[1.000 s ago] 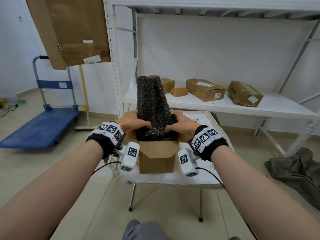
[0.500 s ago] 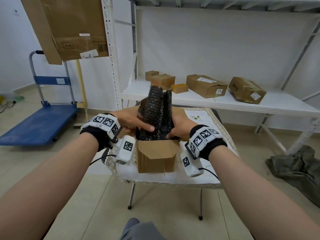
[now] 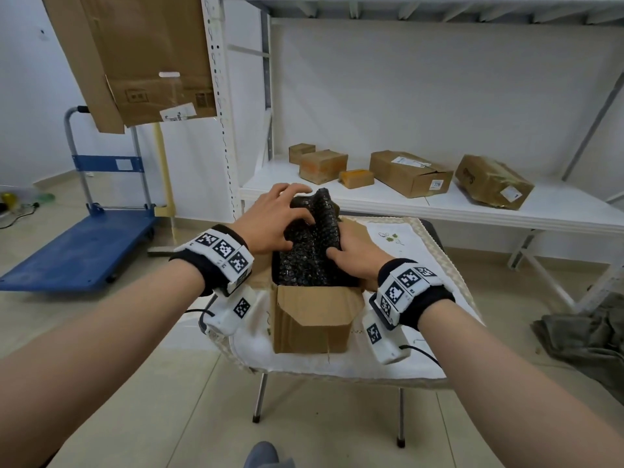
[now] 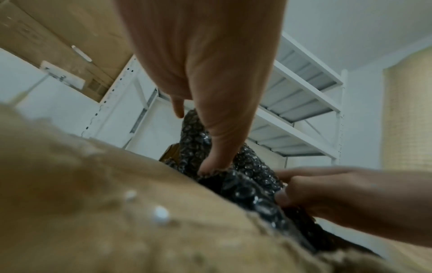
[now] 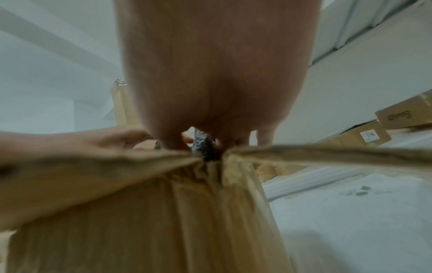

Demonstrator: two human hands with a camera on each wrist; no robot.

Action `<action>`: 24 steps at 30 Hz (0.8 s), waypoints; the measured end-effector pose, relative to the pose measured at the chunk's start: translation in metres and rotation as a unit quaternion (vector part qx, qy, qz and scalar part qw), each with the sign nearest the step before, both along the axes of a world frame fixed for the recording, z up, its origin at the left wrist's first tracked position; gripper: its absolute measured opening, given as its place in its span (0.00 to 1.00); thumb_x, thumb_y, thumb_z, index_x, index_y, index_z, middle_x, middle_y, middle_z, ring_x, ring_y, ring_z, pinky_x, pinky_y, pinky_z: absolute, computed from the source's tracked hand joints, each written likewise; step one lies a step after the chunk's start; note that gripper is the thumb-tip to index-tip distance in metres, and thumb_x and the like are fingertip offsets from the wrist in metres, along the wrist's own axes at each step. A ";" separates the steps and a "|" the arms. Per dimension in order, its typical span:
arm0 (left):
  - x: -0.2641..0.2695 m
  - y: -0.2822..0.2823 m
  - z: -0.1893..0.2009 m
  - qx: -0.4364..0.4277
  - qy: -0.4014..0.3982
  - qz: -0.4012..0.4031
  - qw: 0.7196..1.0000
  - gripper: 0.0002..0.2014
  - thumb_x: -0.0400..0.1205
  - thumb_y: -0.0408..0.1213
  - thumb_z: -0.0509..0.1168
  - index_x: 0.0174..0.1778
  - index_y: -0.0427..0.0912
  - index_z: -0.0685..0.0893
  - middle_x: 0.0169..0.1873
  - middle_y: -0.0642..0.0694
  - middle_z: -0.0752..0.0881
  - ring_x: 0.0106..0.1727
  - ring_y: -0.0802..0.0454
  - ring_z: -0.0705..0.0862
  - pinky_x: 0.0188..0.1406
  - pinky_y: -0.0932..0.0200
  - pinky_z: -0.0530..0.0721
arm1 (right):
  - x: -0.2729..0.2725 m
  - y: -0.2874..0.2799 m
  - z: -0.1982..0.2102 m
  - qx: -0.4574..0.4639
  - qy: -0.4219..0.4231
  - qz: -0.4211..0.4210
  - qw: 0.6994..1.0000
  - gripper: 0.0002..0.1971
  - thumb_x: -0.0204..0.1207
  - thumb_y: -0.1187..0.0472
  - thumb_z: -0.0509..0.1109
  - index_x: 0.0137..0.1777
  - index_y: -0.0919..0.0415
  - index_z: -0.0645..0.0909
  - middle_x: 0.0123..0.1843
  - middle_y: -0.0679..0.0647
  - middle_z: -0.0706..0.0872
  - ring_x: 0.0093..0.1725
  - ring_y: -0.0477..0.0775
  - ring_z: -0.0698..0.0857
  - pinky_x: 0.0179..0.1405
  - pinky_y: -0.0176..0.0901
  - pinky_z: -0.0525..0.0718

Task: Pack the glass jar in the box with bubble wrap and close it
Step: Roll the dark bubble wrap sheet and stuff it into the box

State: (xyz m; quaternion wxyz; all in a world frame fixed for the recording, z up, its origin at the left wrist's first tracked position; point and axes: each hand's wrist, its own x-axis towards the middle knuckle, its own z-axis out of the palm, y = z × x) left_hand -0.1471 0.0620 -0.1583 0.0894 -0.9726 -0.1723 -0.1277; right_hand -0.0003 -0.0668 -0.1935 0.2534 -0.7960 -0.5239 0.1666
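At the far left a blue trolley (image 3: 84,255) stands on the floor, and a flattened carton (image 3: 141,55) hangs above it; neither is part of the work.

The left hand (image 3: 270,221) lies on top of the black bubble wrap (image 3: 310,251). Its fingers are spread and bent over the upper fold, and in the left wrist view the thumb presses straight down into the bubbles, so this hand pushes more than it grips. The wrap fills the open box (image 3: 314,319), which stands on the cloth-covered bench (image 3: 422,251), and one fold rises above the rim at the far side. The glass jar is not visible; it is probably inside the wrap, but the pictures do not prove it.

The right hand (image 3: 358,255) is at the right edge of the wrap, fingers curled against it just inside the right wall of the box. How firmly it holds cannot be told.

The raised fold stands between the two hands, a little nearer to the left one, and its long axis goes away from the person, upward. It seems the fold must go down and toward the person before the flaps can close. The front flap hangs outward.

At the right, a white shelf (image 3: 439,204) carries several small parcels (image 3: 408,173).
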 end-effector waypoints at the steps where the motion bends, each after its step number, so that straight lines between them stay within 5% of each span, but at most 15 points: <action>1: 0.000 -0.003 0.003 0.028 0.013 0.000 1.000 0.27 0.70 0.45 0.77 0.67 0.58 0.81 0.77 0.50 0.65 0.78 0.43 0.62 0.74 0.43 0.70 | 0.002 0.000 0.000 0.024 -0.027 0.006 0.999 0.38 0.79 0.56 0.69 0.85 0.56 0.53 0.77 0.59 0.71 0.71 0.63 0.77 0.69 0.50 0.75; 4: -0.001 -0.005 0.008 0.073 0.030 0.002 0.997 0.23 0.73 0.50 0.73 0.65 0.61 0.83 0.70 0.56 0.75 0.71 0.47 0.67 0.68 0.50 0.68 | 0.000 0.000 0.004 0.053 -0.173 0.009 0.983 0.58 0.67 0.55 0.82 0.86 0.46 0.43 0.84 0.57 0.53 0.74 0.67 0.73 0.72 0.60 0.75; 7: -0.002 -0.001 0.014 0.079 0.055 0.009 0.995 0.23 0.74 0.51 0.72 0.67 0.60 0.82 0.67 0.57 0.79 0.65 0.49 0.71 0.61 0.53 0.71 | -0.002 0.005 0.019 0.040 -0.270 0.060 0.960 0.64 0.61 0.58 0.86 0.86 0.44 0.42 0.88 0.49 0.39 0.84 0.63 0.55 0.80 0.60 0.66; 9: -0.002 0.003 0.020 0.004 0.105 0.012 0.994 0.27 0.75 0.48 0.72 0.72 0.54 0.80 0.71 0.52 0.78 0.67 0.49 0.74 0.66 0.51 0.75 | 0.000 0.010 0.029 -0.011 -0.322 0.106 0.941 0.62 0.60 0.54 0.86 0.87 0.45 0.46 0.89 0.47 0.41 0.87 0.59 0.45 0.85 0.61 0.52; 12: 0.000 0.005 0.030 -0.105 0.199 0.052 0.973 0.34 0.75 0.54 0.71 0.78 0.54 0.73 0.80 0.50 0.68 0.79 0.50 0.68 0.79 0.49 0.66 | 0.003 0.018 0.035 -0.123 -0.350 0.130 0.919 0.58 0.60 0.46 0.85 0.86 0.49 0.53 0.89 0.49 0.48 0.87 0.58 0.40 0.85 0.62 0.41; 14: 0.001 0.008 0.034 -0.118 0.236 0.084 0.961 0.37 0.71 0.63 0.71 0.77 0.57 0.74 0.81 0.52 0.67 0.80 0.50 0.67 0.80 0.47 0.65 | 0.001 0.021 0.035 -0.147 -0.361 0.134 0.911 0.57 0.60 0.43 0.84 0.86 0.50 0.55 0.88 0.51 0.55 0.87 0.58 0.45 0.85 0.59 0.44; 18: 0.004 0.009 0.031 -0.127 0.274 0.112 0.947 0.41 0.64 0.64 0.77 0.73 0.58 0.75 0.73 0.49 0.76 0.71 0.47 0.75 0.72 0.45 0.74 | -0.002 0.028 0.027 -0.158 -0.344 0.136 0.915 0.56 0.59 0.41 0.84 0.84 0.48 0.57 0.80 0.52 0.71 0.79 0.58 0.69 0.75 0.53 0.70; 24: 0.016 0.007 0.024 -0.145 0.280 0.132 0.940 0.51 0.60 0.59 0.82 0.78 0.54 0.67 0.72 0.47 0.76 0.70 0.45 0.76 0.70 0.49 0.75 | 0.007 0.033 0.024 -0.241 -0.215 0.107 0.940 0.60 0.61 0.47 0.86 0.86 0.46 0.49 0.80 0.56 0.71 0.77 0.62 0.72 0.73 0.57 0.75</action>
